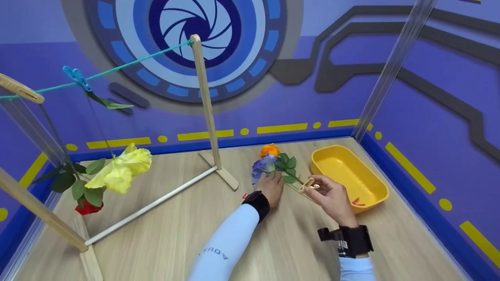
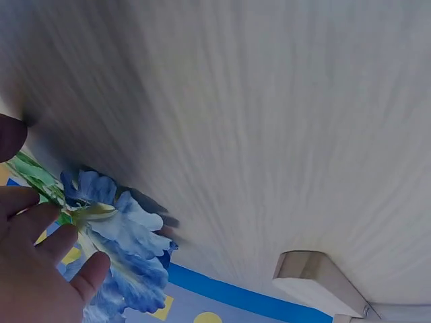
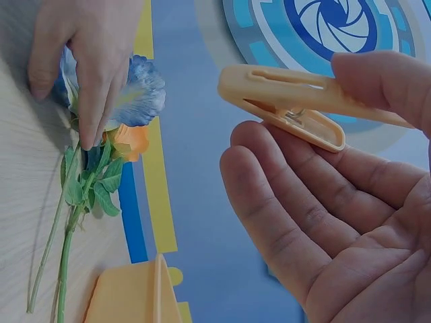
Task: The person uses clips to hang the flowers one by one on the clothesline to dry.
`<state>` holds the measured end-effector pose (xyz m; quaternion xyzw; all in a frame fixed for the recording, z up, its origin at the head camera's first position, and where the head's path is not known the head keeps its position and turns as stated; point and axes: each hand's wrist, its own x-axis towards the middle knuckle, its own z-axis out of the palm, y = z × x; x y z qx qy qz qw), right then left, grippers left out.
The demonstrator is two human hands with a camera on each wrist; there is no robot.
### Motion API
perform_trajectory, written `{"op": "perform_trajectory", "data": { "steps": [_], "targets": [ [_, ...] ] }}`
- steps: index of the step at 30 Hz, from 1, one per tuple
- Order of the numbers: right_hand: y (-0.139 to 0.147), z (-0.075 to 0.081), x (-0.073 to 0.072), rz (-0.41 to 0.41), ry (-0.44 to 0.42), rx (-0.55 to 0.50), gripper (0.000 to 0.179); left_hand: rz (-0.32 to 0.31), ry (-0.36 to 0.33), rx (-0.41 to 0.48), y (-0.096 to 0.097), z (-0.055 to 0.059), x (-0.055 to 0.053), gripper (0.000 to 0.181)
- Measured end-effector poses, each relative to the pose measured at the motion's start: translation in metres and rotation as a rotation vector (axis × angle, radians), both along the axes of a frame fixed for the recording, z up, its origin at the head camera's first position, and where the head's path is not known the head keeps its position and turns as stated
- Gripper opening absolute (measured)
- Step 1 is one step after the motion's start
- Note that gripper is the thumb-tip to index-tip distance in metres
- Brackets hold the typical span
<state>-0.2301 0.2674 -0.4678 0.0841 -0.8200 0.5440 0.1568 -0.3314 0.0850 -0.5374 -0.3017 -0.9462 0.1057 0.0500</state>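
My right hand [image 1: 334,199] pinches a pale orange clothespin [image 3: 279,86] between thumb and fingers, beside the yellow tub; the other fingers are extended in the right wrist view. My left hand [image 1: 271,189] is at a blue-purple artificial flower [image 1: 264,164] lying on the table. Its fingers are fairly straight beside the bloom and upper stem, partly covering them in the right wrist view. In the left wrist view, the thumb stands apart from the fingers [image 2: 57,239]. An orange flower [image 1: 269,150] with green leaves [image 1: 288,166] lies against the blue one, stems towards my right hand.
A yellow tub [image 1: 351,173] with small red pieces stands at right. On the left, a wooden rack [image 1: 206,93] carries a green line [image 1: 129,65]. A yellow flower [image 1: 121,168] and a red flower [image 1: 89,207] hang there, with a blue clothespin [image 1: 77,77] on the line.
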Motion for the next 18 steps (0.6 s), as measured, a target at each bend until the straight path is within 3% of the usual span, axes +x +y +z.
{"op": "perform_trajectory", "data": {
  "steps": [4,9,18],
  "targets": [
    [0.002,-0.001,-0.002,0.002,-0.001,-0.005,0.027,-0.031,0.076,-0.027,0.004,-0.002,-0.004,0.034],
    [0.002,-0.002,-0.003,0.013,0.002,-0.016,0.027,-0.065,0.158,0.022,0.004,-0.004,-0.007,0.022],
    [0.001,0.0,-0.001,0.035,0.013,-0.048,0.027,-0.146,0.254,0.075,-0.006,-0.001,-0.004,0.025]
  ]
}}
